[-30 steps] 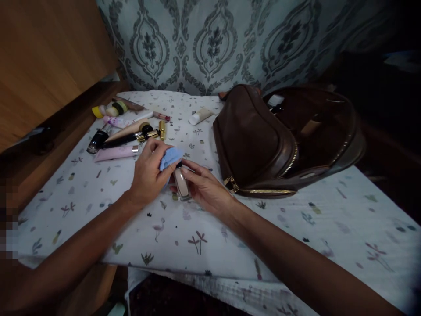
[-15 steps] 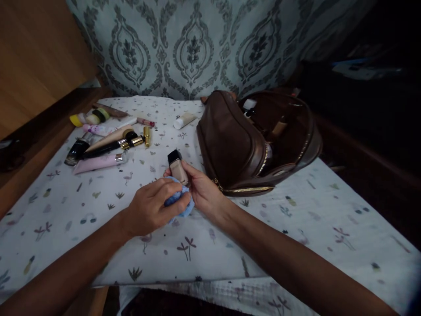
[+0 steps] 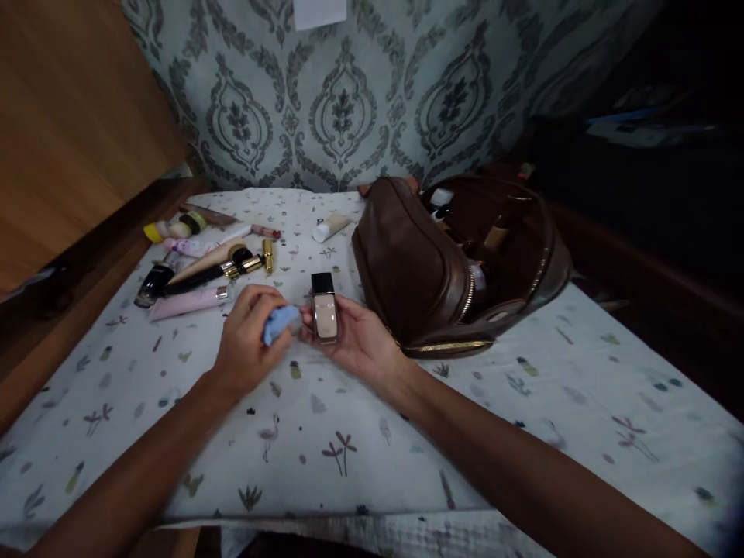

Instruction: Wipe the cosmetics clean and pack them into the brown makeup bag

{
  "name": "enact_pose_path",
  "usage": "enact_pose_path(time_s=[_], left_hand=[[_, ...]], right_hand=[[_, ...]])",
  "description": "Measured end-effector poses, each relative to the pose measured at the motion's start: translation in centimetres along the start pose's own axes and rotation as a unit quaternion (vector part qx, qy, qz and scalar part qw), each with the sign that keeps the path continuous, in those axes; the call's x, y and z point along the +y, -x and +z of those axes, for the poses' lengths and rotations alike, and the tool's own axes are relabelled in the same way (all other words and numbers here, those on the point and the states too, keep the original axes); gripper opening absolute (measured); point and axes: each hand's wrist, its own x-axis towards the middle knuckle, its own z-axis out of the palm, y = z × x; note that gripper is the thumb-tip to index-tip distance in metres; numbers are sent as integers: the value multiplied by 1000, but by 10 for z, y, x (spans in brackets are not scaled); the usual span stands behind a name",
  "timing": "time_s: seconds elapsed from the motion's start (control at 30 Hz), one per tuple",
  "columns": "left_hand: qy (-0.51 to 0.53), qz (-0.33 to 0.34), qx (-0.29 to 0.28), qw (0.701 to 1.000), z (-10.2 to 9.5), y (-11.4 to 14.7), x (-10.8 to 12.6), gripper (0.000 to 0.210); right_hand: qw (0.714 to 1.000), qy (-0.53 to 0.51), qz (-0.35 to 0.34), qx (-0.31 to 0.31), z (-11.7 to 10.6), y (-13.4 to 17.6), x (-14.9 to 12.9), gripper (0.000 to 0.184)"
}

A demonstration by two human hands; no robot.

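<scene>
My right hand [image 3: 360,341] holds a foundation bottle [image 3: 325,316], a beige glass body under a square black cap, upright with a flat face toward me. Bunched in my left hand [image 3: 247,337] is a blue cloth [image 3: 279,322], pinched between thumb and fingers just left of the bottle and apart from it. To the right of my right hand stands a brown leather bag [image 3: 407,263], unzipped, with several items inside that are mostly in shadow.
Cosmetics lie heaped at the table's left, among them a pink tube [image 3: 189,302], a dark bottle [image 3: 153,285] and a gold lipstick [image 3: 268,256]. A white-capped tube [image 3: 331,227] lies near the back. Patterned cloth [image 3: 314,434] covers the table.
My left hand with the blue cloth has moved left, off the foundation bottle. The bottle has turned more upright and its front now shows. The camera view has tilted up slightly.
</scene>
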Motion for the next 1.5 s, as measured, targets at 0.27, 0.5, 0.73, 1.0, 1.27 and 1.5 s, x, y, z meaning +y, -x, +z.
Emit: enact_pose_path(time_s=[0.27, 0.5, 0.73, 1.0, 1.27, 1.5], left_hand=[[403, -400, -119, 815, -1, -6, -9, 37], [459, -449, -102, 760, 4, -7, 0, 35], [433, -474, -40, 766, 9, -6, 1, 39], [426, -489, -41, 760, 10, -6, 1, 42], [413, -475, -51, 776, 7, -6, 2, 38], [415, -460, -104, 778, 5, -4, 1, 36]], right_hand=[[975, 217, -21, -46, 7, 10, 18, 29], [966, 253, -41, -20, 9, 9, 19, 36], [966, 257, -23, 7, 14, 9, 18, 41], [960, 278, -16, 22, 18, 12, 16, 52], [936, 344, -66, 18, 10, 8, 22, 61], [926, 374, -57, 15, 13, 14, 21, 65]])
